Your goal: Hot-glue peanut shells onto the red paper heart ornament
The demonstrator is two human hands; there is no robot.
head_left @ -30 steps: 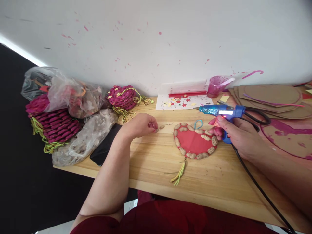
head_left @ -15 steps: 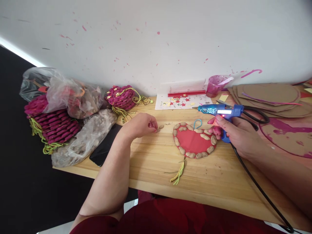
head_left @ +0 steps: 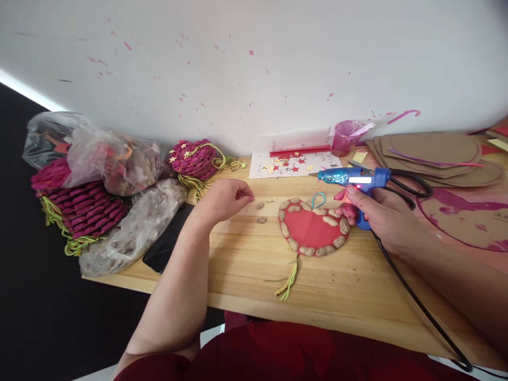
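Note:
My right hand (head_left: 375, 211) grips a blue glue gun (head_left: 357, 179), its nozzle pointing left and a small red light glowing. Just below and left of it lies a red heart (head_left: 311, 230) edged with peanuts, several along the rim and one more inside the top right. A blue loop (head_left: 318, 200) tops the heart, and a yellow-green yarn tassel (head_left: 289, 283) hangs at its lower tip. My left hand (head_left: 230, 201) hovers over the table with thumb and fingers drawn together, nothing showing in them. Two loose peanuts (head_left: 261, 220) lie just right of its fingertips.
Woven magenta pieces (head_left: 85, 209) and plastic bags (head_left: 135, 233) crowd the left, beside a black phone-like slab (head_left: 159, 251). Star cutouts lie on white paper (head_left: 257, 168) near a pink cup (head_left: 344, 138). Cardboard shapes (head_left: 432, 145) and scissors (head_left: 413, 180) sit right. The gun's black cord (head_left: 416, 301) trails forward.
My left hand has drawn slightly up and left, and a second peanut now shows on the table where its fingertips were. The glue gun stays in my right hand; the view has shifted slightly.

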